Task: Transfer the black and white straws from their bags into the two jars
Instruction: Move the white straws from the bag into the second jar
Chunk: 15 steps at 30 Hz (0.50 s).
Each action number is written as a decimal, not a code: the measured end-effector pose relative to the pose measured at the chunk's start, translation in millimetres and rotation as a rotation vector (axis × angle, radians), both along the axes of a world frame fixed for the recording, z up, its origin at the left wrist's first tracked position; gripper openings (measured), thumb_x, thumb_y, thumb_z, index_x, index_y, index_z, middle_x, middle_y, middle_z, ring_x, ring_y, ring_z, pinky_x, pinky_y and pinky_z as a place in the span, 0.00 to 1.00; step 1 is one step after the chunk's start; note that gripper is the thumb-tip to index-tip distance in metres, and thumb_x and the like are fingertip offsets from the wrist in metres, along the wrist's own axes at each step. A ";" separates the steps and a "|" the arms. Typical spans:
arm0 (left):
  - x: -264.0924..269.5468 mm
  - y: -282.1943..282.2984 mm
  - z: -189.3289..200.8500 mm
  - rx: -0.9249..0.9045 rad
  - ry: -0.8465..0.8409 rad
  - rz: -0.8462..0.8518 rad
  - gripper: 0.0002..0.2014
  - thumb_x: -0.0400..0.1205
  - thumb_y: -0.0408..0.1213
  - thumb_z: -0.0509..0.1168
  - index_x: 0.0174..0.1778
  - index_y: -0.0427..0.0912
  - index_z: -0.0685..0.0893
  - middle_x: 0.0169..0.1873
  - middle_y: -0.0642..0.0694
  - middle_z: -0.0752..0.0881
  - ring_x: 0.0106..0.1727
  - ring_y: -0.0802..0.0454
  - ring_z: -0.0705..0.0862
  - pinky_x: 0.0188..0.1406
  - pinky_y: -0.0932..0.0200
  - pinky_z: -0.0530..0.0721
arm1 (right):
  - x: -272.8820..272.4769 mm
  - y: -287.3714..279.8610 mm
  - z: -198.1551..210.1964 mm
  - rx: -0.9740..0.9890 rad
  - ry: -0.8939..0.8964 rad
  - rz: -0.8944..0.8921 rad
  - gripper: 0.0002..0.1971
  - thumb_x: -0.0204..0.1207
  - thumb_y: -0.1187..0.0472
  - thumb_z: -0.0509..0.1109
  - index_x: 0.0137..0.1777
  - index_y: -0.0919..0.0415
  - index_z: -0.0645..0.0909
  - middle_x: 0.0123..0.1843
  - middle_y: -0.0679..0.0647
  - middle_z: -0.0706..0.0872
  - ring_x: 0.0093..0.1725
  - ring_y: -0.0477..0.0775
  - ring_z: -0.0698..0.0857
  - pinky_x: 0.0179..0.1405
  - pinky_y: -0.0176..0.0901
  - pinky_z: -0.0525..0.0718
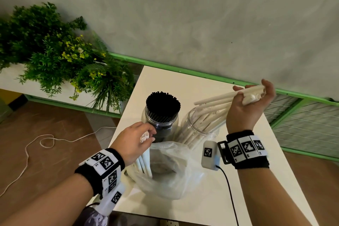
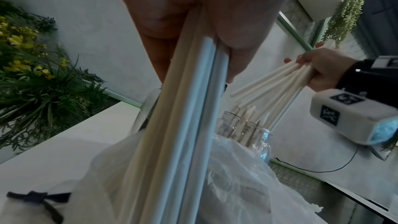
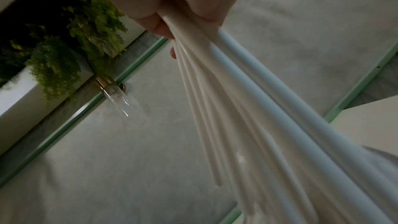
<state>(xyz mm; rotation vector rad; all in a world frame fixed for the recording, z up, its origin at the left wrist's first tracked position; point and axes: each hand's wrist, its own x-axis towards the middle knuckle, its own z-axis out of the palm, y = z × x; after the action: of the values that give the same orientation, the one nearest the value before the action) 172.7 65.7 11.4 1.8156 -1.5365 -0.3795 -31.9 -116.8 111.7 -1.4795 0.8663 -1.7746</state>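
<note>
The right hand (image 1: 245,104) grips a fanned bunch of white straws (image 1: 220,100), their lower ends angled into the clear jar (image 1: 198,130) near the table's (image 1: 183,82) middle. Beside it, toward the left edge, the second jar (image 1: 161,115) stands packed with black straws (image 1: 163,103). The left hand (image 1: 134,142) pinches more white straws rising from the plastic bag (image 1: 170,167) at the near edge.

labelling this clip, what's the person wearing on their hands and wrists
Both hands are bare. Each wrist carries a black wristband faced with white tiles printed with black square markers; the left wristband matches. A white box-shaped camera unit bearing one marker hangs at the right wrist, a thin black cable trailing from it.
</note>
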 end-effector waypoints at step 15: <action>2.0 -1.4 -0.3 0.006 0.004 0.017 0.10 0.72 0.57 0.54 0.46 0.64 0.75 0.46 0.63 0.81 0.49 0.64 0.79 0.48 0.67 0.74 | 34.2 -6.0 -46.8 0.100 0.279 0.094 0.25 0.77 0.76 0.60 0.68 0.52 0.61 0.57 0.44 0.71 0.58 0.46 0.85 0.56 0.29 0.78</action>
<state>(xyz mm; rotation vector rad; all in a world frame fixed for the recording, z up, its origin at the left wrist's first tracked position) 174.7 64.3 11.1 1.8300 -1.5176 -0.3795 2.3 -122.8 64.9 -1.6968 0.9900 -1.4567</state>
